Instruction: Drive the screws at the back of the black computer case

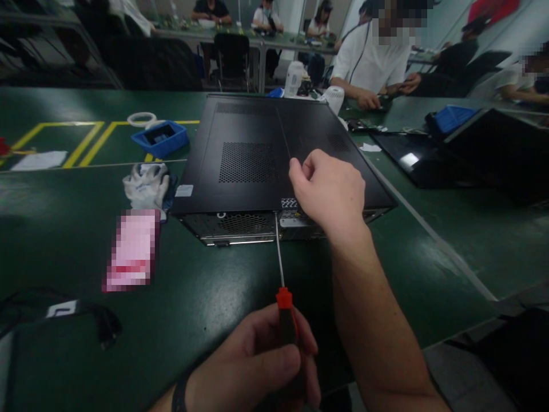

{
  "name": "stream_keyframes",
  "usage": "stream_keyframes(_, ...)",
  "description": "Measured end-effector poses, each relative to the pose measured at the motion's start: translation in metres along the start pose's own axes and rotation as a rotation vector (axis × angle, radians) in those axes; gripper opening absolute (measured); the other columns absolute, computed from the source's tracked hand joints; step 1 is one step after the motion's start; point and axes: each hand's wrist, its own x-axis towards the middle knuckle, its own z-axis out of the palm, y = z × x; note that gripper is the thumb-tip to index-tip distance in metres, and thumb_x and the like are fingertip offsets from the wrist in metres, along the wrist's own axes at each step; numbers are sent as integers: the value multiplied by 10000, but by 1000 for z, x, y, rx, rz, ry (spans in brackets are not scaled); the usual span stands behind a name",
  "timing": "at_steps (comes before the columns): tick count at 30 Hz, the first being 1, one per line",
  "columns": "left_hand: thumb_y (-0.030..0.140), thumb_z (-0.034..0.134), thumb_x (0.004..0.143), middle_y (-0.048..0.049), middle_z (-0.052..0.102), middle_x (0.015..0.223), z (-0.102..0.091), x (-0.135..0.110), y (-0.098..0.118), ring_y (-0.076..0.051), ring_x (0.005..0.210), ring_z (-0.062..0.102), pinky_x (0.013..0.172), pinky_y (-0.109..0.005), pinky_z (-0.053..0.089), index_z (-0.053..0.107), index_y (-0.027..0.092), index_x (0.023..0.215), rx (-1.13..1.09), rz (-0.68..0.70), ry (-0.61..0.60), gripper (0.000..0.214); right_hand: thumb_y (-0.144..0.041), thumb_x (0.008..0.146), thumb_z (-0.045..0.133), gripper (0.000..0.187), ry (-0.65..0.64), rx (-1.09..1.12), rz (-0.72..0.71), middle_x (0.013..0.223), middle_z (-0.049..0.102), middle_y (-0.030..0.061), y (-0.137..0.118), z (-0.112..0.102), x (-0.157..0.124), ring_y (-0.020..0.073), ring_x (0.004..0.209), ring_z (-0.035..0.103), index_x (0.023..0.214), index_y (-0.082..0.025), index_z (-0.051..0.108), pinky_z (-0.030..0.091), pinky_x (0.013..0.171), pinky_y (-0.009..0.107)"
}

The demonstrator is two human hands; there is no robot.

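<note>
A black desktop computer case (pixel 253 123) lies flat on the green table, its metal rear panel (pixel 244 224) facing me. My left hand (pixel 257 357) is closed around the red and black handle of a screwdriver (pixel 281 257). The shaft points away from me, and its tip meets the rear panel near the middle of the upper edge. My right hand (pixel 332 186) rests on top of the case near that edge, fingers curled in; whatever they may hold is hidden.
Left of the case lie grey-white gloves (pixel 148 186), a pink blurred packet (pixel 132 249) and a blue bin (pixel 160 139). Black cables (pixel 103 320) lie near left. A dark flat panel (pixel 412 160) is at right. Across the table a person (pixel 373 63) handles a small part.
</note>
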Motion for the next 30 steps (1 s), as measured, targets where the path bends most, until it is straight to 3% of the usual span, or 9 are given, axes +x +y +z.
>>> stream_keyframes(4,371,796,863,-86,747,910,6,1,4,-85,630,656,573,-177,507,682,128,1114,-21,-51,11,368,-493,976,469,392,3,-2,2,828,733,96,0,0,0,231,786,647,890,-207,722,426,727,340)
stream_keyframes(13,358,846,832,-3,680,816,-6,-1,-7,-27,510,566,480,-112,454,560,187,1015,71,26,14,380,-485,977,470,374,-5,6,6,827,728,91,0,0,0,227,779,642,866,-211,699,419,728,345)
stream_keyframes(18,376,802,874,-18,678,781,1,0,-1,-53,537,603,504,-139,464,662,148,1091,47,-3,11,344,-488,979,474,375,-2,14,9,833,725,94,0,0,0,235,812,641,890,-210,709,424,747,346)
stream_keyframes(22,350,817,846,-61,716,873,6,1,4,-89,639,665,574,-178,514,699,124,1135,-8,-35,12,385,-481,978,475,365,-2,16,2,823,724,86,0,0,0,228,781,637,873,-216,704,421,736,350)
stream_keyframes(30,362,821,865,-18,725,811,-5,0,-6,-37,510,583,482,-116,449,569,190,1018,38,32,-16,341,-486,978,467,382,4,7,-2,824,726,90,0,0,0,221,768,632,871,-209,707,423,732,349)
